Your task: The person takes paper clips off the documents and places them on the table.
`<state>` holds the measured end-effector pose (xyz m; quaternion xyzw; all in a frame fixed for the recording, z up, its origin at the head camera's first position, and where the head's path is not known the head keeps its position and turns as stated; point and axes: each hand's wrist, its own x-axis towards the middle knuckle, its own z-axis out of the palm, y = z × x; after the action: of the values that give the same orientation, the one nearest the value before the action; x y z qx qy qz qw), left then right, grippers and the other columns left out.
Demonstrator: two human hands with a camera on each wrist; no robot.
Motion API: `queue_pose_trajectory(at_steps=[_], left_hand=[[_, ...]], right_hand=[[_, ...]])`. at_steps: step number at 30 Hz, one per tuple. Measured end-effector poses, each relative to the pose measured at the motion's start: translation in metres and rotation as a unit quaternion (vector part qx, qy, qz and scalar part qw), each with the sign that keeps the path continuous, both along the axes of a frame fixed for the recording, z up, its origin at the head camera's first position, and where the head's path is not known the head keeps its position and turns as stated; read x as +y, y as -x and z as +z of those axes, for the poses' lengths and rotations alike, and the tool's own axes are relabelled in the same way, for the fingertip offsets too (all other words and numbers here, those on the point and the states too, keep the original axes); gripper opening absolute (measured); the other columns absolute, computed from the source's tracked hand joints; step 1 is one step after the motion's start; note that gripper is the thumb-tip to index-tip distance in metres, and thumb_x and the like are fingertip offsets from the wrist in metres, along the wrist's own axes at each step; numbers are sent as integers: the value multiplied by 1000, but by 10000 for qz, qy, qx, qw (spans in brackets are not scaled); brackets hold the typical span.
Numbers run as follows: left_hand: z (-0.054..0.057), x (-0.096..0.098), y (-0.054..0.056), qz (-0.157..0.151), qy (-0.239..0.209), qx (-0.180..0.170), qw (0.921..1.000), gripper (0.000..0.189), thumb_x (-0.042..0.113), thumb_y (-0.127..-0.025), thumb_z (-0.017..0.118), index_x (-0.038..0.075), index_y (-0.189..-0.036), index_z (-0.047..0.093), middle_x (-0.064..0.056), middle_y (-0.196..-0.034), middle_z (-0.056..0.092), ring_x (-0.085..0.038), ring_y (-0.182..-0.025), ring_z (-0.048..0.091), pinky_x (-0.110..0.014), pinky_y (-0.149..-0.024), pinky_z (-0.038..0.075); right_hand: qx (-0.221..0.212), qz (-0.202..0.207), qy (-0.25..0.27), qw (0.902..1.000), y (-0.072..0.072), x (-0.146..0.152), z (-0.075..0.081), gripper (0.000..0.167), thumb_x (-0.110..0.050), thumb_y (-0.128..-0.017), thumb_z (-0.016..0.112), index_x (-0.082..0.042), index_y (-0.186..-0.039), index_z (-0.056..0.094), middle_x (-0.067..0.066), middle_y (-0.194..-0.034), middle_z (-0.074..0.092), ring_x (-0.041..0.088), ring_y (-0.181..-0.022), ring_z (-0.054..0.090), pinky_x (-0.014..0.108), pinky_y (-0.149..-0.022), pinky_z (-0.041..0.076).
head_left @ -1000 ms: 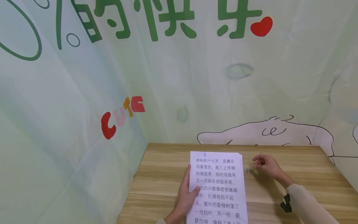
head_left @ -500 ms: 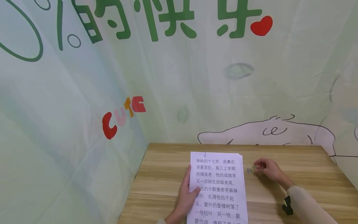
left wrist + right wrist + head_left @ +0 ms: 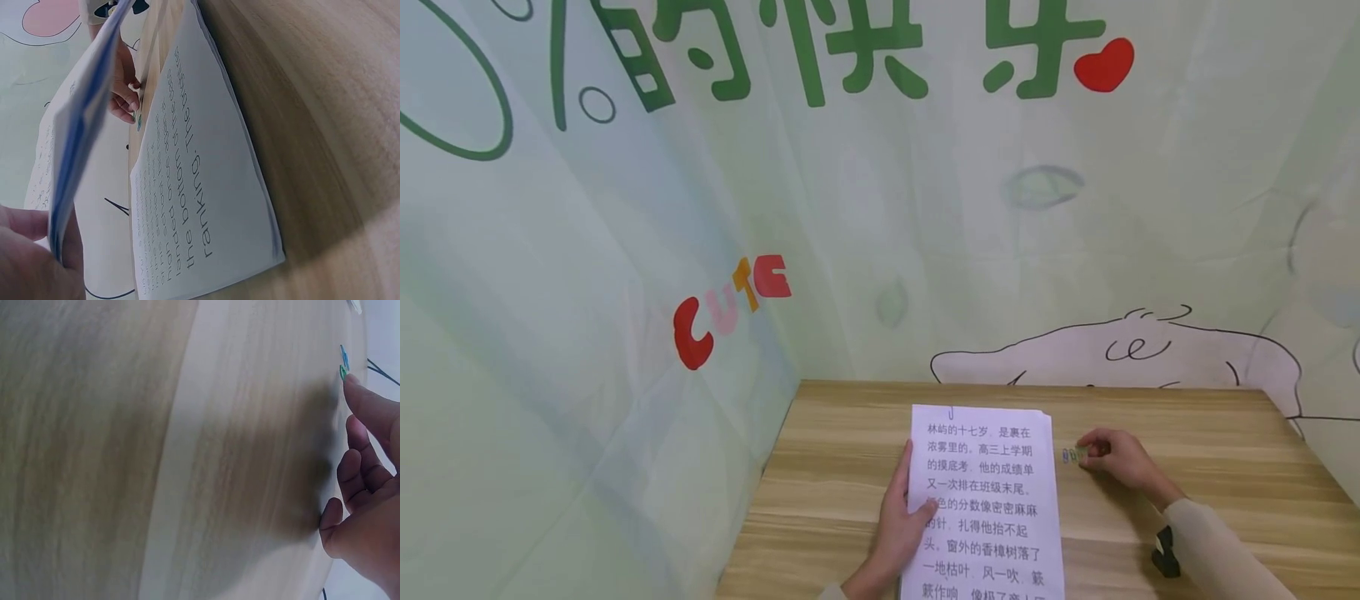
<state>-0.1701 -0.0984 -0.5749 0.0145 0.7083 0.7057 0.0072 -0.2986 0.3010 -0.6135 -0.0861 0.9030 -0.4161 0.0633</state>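
My left hand (image 3: 901, 521) grips the left side of a sheaf of printed paper (image 3: 981, 500), thumb on its front. A paper clip (image 3: 951, 412) sits on the sheaf's top edge. In the left wrist view the sheaf is raised on edge, and a page with English print (image 3: 187, 181) lies below it. On the table, my right hand (image 3: 1123, 460) pinches a greenish paper clip (image 3: 1082, 455) between thumb and index finger. Beside it lie a blue paper clip (image 3: 1065, 456) and a green paper clip (image 3: 1072, 455). The right wrist view hides the index fingertip behind the thumb.
The wood-grain table (image 3: 827, 467) ends at a printed cloth backdrop (image 3: 850, 250) behind and to the left. A small black object (image 3: 1166, 552) is at the right sleeve (image 3: 1217, 542).
My right hand has come down and slightly left, bringing thumb and index finger to the paper clip at the right of the row. My left hand and the sheaf stay where they were.
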Motion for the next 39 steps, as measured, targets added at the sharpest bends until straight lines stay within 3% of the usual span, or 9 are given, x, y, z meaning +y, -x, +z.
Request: queue_pose_trajectory(at_steps=[9, 17, 29, 33, 39], left_hand=[[0, 0, 1, 33, 45, -19, 10000, 101, -13, -90, 62, 36, -170, 21, -14, -168, 39, -29, -122, 67, -26, -89, 62], [0, 0, 0, 40, 83, -29, 10000, 101, -13, -91, 62, 37, -169, 21, -15, -166, 42, -29, -117, 69, -27, -85, 63], [-2, 1, 0, -48, 10, 39, 10000, 102, -13, -91, 61, 37, -169, 21, -15, -166, 42, -30, -117, 69, -28, -86, 64], [-2, 1, 0, -76, 1, 32, 10000, 102, -13, -90, 61, 35, -170, 20, -16, -167, 41, -29, -117, 70, -29, -86, 64], [-1, 3, 0, -76, -22, 17, 10000, 101, -13, -91, 62, 35, -170, 20, -19, -159, 50, -29, -111, 72, -29, -85, 64]], right_hand=[[-5, 40, -56, 10000, 2, 0, -5, 24, -2, -88, 81, 3, -110, 74, 5, -87, 63, 19, -82, 54, 23, -65, 45], [-286, -46, -131, 9995, 1, -2, 2, 26, -4, -89, 80, 2, -114, 74, 6, -91, 62, 21, -85, 54, 24, -67, 44], [-366, -106, -113, 9992, 1, -3, 4, 30, -8, -90, 81, 2, -117, 72, 7, -92, 63, 22, -85, 55, 26, -67, 46], [-54, -236, -261, 9994, 4, -8, 8, 28, -18, -95, 77, -1, -117, 73, 8, -94, 65, 21, -84, 56, 28, -66, 47], [699, -447, -439, 9956, 12, -23, 30, 35, -31, -107, 61, 0, -120, 73, 11, -101, 71, 23, -90, 60, 32, -71, 49]])
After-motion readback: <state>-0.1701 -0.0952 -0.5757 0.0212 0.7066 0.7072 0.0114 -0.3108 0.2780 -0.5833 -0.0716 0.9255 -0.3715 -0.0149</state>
